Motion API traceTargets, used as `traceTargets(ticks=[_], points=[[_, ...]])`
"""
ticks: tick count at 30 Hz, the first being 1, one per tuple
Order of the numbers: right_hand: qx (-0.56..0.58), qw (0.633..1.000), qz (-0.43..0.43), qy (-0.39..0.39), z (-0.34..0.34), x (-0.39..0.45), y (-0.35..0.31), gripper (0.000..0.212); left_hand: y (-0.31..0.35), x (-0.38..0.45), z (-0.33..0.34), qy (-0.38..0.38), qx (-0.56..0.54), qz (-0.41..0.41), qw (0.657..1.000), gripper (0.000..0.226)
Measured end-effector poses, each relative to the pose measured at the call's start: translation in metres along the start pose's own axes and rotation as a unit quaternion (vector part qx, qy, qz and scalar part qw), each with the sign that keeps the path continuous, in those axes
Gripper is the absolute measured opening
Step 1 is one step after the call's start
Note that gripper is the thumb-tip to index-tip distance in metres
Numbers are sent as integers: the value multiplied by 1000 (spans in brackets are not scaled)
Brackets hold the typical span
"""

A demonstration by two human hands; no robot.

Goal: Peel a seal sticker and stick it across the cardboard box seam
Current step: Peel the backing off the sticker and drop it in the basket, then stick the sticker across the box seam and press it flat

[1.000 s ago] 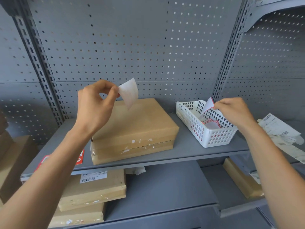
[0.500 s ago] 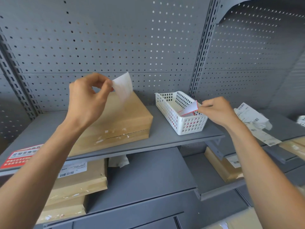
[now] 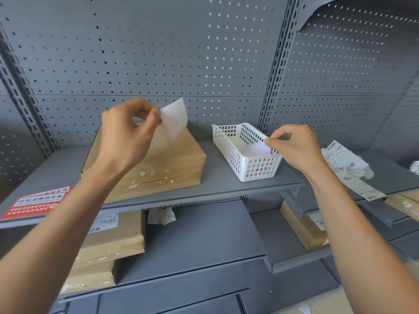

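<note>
Above box [image 3: 158, 162]: sticker [image 3: 174, 117] pinched, left fingers [image 3: 156, 113]

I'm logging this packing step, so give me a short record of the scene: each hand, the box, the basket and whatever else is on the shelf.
left hand: raised over the box, pinching a white paper piece
right hand: at the basket's near corner, pinching a white sheet
cardboard box: flat on the shelf, front seam without a seal
white basket: right of the box, red-printed sheets inside
red label: flat at the shelf's left end
barcode slips: loose, right of the basket
</note>
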State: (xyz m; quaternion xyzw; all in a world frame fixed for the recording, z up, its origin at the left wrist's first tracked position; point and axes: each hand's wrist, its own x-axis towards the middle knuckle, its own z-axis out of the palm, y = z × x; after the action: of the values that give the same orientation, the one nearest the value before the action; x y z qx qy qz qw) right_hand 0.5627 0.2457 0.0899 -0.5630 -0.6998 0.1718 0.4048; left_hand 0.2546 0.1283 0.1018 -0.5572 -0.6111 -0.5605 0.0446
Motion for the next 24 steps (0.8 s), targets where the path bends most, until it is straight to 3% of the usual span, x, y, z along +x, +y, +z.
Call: traceTargets(ticks=[3,9,15,20,24], points=[[52,998,-45,-4,8,-8,-26,4,0,-3,3,13,27,21,999,21],[122,976,-167,-61,39,-46,-94,17,3,-14,10,72,111,105,986,19],[208,961,-154,-94,61,-58,-127,39,4,-22,10,154,204,251,934,24],[211,961,-145,-104,66,-65,-135,31,1,-28,3,192,242,338,889,30],[224,957,-144,-118,67,-70,-139,20,-2,-34,-2,177,253,386,869,29]])
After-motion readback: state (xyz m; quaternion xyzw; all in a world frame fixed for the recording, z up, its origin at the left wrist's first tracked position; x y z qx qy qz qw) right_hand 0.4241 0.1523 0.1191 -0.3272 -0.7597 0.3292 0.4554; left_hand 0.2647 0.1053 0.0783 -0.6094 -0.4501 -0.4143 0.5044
